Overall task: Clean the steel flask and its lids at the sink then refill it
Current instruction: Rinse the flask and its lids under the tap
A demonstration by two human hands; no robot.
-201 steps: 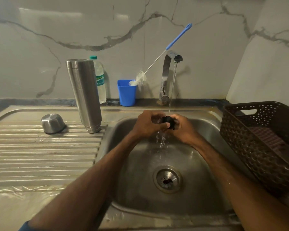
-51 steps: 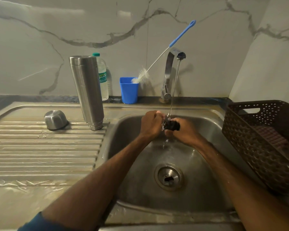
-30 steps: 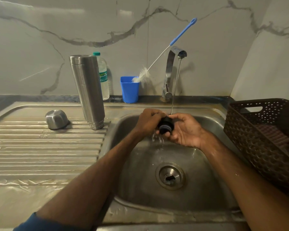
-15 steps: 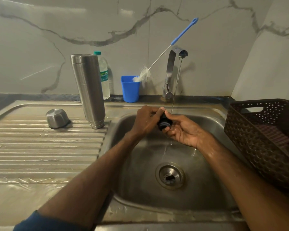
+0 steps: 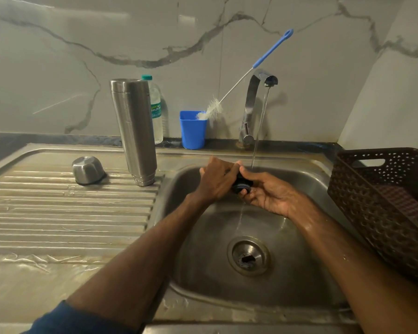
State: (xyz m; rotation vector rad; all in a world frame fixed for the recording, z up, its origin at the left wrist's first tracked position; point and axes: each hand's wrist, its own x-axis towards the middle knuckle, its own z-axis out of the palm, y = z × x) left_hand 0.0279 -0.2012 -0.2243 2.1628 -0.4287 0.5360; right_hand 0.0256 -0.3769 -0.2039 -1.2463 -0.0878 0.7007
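Left grip wraps black stopper; right grip pinches it underneath.

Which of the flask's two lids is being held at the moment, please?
The black lid, held between left hand and right hand over the sink; the steel cap lies mouth-down on the drainboard, untouched.

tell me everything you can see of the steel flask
The steel flask is a tall, slim cylinder of brushed metal. It stands on the ribbed drainboard just left of the sink basin, apparently mouth down, its stepped narrower end at the bottom. No hand touches it; a plastic water bottle stands behind it.
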